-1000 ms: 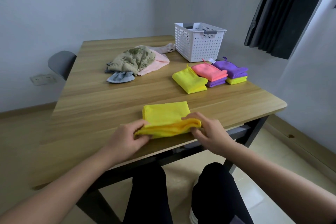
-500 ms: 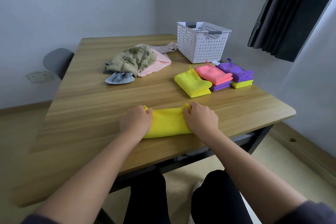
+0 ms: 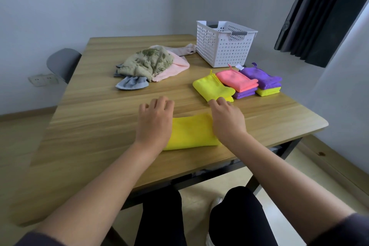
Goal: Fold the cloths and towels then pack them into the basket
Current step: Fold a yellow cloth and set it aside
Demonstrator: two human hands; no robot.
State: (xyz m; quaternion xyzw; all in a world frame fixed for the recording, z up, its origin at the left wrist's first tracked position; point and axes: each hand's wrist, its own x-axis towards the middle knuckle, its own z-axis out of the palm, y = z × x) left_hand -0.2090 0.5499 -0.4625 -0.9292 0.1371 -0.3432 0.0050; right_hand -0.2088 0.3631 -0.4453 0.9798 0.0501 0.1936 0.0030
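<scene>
basket (image 3: pixel 223 50) behind folded stacks (image 3: pixel 246 84), pile (image 3: pixel 147 65) left

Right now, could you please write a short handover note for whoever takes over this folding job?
Hands: left hand and right hand both open, pressing flat on the yellow cloth near the front edge of the table.
Done: five folded cloths lie in front of the white basket.
Left: fold the green patterned towel, pink towel and grey cloth heaped mid-table, then pack everything into the basket.
</scene>
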